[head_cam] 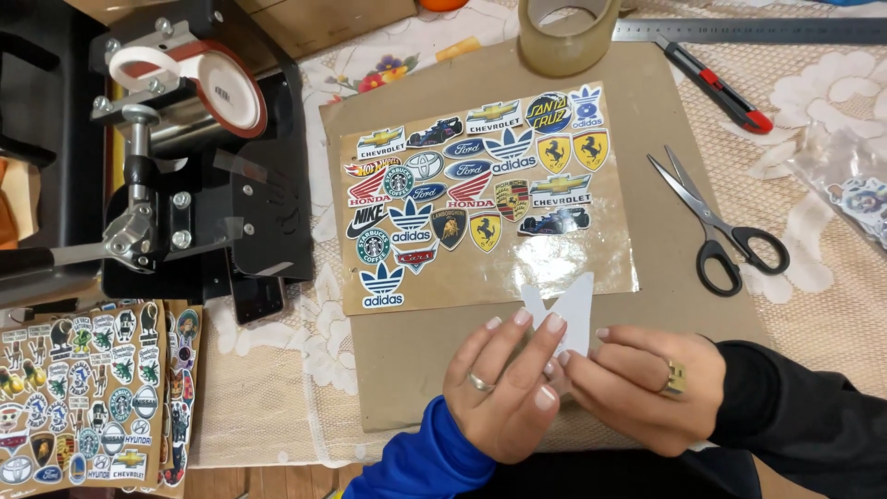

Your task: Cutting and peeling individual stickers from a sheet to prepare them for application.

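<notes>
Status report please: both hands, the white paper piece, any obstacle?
Left hand, right hand both pinch white paper piece. Over cardboard sheet. Scissors apart, nothing blocking.

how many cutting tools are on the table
2. Scissors lie open to the right of the sticker sheet; a red and black utility knife lies above them, just below the ruler. More may be out of frame.

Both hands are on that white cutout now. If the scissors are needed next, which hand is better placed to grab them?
Probably the right hand: the scissors lie open on its side of the table. The left hand would have to cross over the white cutout.
</notes>
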